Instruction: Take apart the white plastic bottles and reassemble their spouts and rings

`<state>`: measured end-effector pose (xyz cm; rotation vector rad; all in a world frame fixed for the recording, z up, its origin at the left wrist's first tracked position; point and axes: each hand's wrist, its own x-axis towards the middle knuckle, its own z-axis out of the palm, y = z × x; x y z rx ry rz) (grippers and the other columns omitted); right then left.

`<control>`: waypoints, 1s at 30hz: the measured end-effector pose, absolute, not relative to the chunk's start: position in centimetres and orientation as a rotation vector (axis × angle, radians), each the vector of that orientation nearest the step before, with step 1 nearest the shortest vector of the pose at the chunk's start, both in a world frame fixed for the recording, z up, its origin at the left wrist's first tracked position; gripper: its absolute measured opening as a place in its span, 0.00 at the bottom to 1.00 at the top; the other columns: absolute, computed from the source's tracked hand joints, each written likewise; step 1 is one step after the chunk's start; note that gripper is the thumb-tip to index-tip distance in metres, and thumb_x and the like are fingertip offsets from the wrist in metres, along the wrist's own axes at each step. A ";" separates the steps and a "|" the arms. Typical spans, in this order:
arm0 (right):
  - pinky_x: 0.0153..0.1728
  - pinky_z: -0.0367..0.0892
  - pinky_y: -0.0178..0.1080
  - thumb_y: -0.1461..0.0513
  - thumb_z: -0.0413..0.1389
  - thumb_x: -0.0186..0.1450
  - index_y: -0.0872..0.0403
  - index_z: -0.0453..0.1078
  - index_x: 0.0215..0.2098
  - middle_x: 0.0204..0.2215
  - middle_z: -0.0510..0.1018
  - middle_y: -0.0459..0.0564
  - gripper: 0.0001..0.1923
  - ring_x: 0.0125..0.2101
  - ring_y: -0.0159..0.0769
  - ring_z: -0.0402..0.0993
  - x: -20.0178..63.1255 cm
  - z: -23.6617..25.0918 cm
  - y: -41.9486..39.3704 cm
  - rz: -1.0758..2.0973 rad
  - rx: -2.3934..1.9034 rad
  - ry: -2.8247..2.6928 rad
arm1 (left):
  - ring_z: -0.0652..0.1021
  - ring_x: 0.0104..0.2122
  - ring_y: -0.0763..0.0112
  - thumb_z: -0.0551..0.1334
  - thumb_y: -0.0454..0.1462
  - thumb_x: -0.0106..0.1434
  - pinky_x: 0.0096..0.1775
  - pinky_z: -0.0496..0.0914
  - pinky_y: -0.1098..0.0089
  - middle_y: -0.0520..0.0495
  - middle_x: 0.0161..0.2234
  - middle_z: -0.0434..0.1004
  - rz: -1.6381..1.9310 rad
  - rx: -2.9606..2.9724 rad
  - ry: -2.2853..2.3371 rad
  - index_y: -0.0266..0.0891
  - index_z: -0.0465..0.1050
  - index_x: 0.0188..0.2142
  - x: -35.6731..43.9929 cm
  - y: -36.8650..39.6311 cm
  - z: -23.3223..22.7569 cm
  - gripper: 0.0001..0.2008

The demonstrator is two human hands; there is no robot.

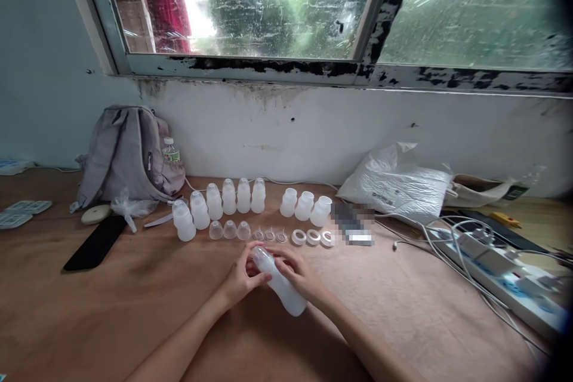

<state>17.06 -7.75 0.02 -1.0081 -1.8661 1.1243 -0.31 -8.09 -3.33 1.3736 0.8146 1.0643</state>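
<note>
A frosted white baby bottle with a clear cap on its upper end lies tilted between my hands, its base toward me on the right. My left hand grips the bottle at its capped end, thumb across the near side. From the other side, my right hand has its fingers around the cap and shoulder. Just beyond stand three clear caps, three clear nipples and three white collar rings in a row. Behind them are three open bottle bodies. Several assembled capped bottles form a curve at the left.
A grey backpack leans at the wall, with a black phone in front. On the right lie a silvery plastic package, tangled white cables and a power strip. A blurred-out patch sits beside the rings.
</note>
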 end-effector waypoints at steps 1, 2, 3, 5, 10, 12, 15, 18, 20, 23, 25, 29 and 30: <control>0.40 0.66 0.41 0.53 0.51 0.60 0.52 0.63 0.49 0.45 0.71 0.52 0.21 0.42 0.40 0.69 17.4 0.1 -7.9 1.201 -1.019 -1.884 | 0.74 0.33 0.69 0.66 0.42 0.48 0.33 0.69 0.71 0.49 0.35 0.70 1.081 1.359 0.842 0.43 0.53 0.46 -0.5 -7.9 -3.3 0.29; 0.38 0.66 0.40 0.53 0.54 0.58 0.51 0.61 0.50 0.44 0.71 0.52 0.24 0.41 0.40 0.70 17.7 0.2 -8.0 1.278 -1.039 -1.906 | 0.74 0.32 0.70 0.67 0.42 0.47 0.32 0.69 0.72 0.50 0.35 0.69 1.097 1.359 0.864 0.42 0.53 0.43 -0.7 -7.8 -3.3 0.28; 0.36 0.67 0.39 0.54 0.57 0.56 0.51 0.60 0.51 0.42 0.72 0.51 0.26 0.38 0.39 0.70 17.9 0.3 -8.1 1.334 -1.068 -1.932 | 0.73 0.31 0.71 0.67 0.42 0.46 0.31 0.68 0.73 0.51 0.35 0.68 1.108 1.381 0.880 0.42 0.53 0.41 -1.0 -7.7 -3.3 0.28; 0.31 0.67 0.36 0.55 0.59 0.53 0.52 0.60 0.49 0.38 0.73 0.49 0.27 0.35 0.38 0.71 18.0 0.4 -8.4 1.343 -1.122 -2.007 | 0.72 0.30 0.73 0.67 0.43 0.45 0.30 0.67 0.74 0.50 0.37 0.67 1.103 1.492 0.899 0.41 0.53 0.38 -1.6 -7.5 -3.2 0.26; 0.35 0.64 0.38 0.58 0.58 0.53 0.52 0.62 0.46 0.40 0.73 0.49 0.22 0.37 0.39 0.69 17.6 0.1 -8.9 0.943 -1.161 -2.214 | 0.70 0.25 0.74 0.55 0.44 0.57 0.27 0.63 0.75 0.50 0.31 0.69 1.029 1.899 1.058 0.39 0.59 0.39 -2.6 -7.7 -2.8 0.13; 0.40 0.62 0.40 0.59 0.58 0.53 0.52 0.60 0.48 0.43 0.71 0.51 0.25 0.41 0.41 0.68 17.3 -0.4 -9.1 0.796 -1.145 -2.272 | 0.70 0.24 0.74 0.52 0.42 0.59 0.26 0.62 0.75 0.51 0.26 0.69 1.046 2.014 1.207 0.39 0.61 0.34 -2.6 -7.8 -2.6 0.09; 0.43 0.59 0.42 0.63 0.57 0.52 0.53 0.57 0.50 0.46 0.70 0.53 0.28 0.44 0.42 0.66 16.8 -1.4 -9.3 0.570 -1.104 -2.319 | 0.70 0.21 0.74 0.49 0.39 0.61 0.25 0.61 0.75 0.53 0.21 0.68 1.087 2.134 1.376 0.39 0.60 0.28 -2.6 -7.8 -2.2 0.08; 0.42 0.58 0.44 0.67 0.56 0.52 0.54 0.56 0.52 0.44 0.71 0.53 0.29 0.41 0.42 0.66 16.3 -1.9 -9.4 0.357 -1.105 -2.355 | 0.69 0.18 0.74 0.47 0.37 0.60 0.23 0.59 0.76 0.53 0.19 0.67 1.106 2.196 1.448 0.40 0.60 0.26 -2.5 -7.8 -1.8 0.09; 0.40 0.57 0.45 0.67 0.55 0.53 0.54 0.55 0.53 0.42 0.72 0.53 0.30 0.39 0.42 0.66 16.1 -1.8 -9.5 0.241 -1.123 -2.379 | 0.70 0.18 0.74 0.46 0.37 0.60 0.22 0.58 0.76 0.53 0.18 0.67 1.117 2.203 1.490 0.40 0.60 0.26 -2.5 -7.8 -1.6 0.09; 0.39 0.56 0.45 0.68 0.55 0.54 0.54 0.53 0.55 0.40 0.72 0.52 0.31 0.36 0.42 0.65 15.9 -1.5 -9.8 0.120 -1.150 -2.401 | 0.70 0.18 0.74 0.46 0.38 0.61 0.22 0.58 0.76 0.53 0.18 0.68 1.136 2.173 1.572 0.40 0.60 0.25 -2.5 -7.7 -1.5 0.10; 0.38 0.56 0.45 0.68 0.55 0.54 0.53 0.52 0.56 0.40 0.72 0.52 0.32 0.36 0.41 0.65 15.9 -1.5 -10.0 0.082 -1.168 -2.387 | 0.71 0.18 0.73 0.46 0.38 0.61 0.22 0.58 0.76 0.53 0.18 0.68 1.129 2.148 1.620 0.40 0.59 0.25 -2.3 -7.7 -1.6 0.11; 0.37 0.55 0.43 0.70 0.53 0.54 0.53 0.53 0.56 0.39 0.71 0.52 0.32 0.36 0.41 0.64 15.8 -1.8 -10.3 0.051 -1.216 -2.316 | 0.70 0.18 0.72 0.45 0.39 0.61 0.23 0.57 0.75 0.53 0.18 0.68 1.072 2.106 1.696 0.41 0.58 0.24 -1.7 -7.7 -1.7 0.12; 0.37 0.55 0.43 0.71 0.52 0.53 0.53 0.54 0.55 0.39 0.71 0.52 0.32 0.36 0.40 0.64 15.8 -1.8 -10.3 0.042 -1.226 -2.306 | 0.70 0.18 0.72 0.45 0.40 0.61 0.23 0.57 0.75 0.53 0.18 0.68 1.059 2.082 1.722 0.41 0.58 0.24 -1.6 -7.7 -1.7 0.12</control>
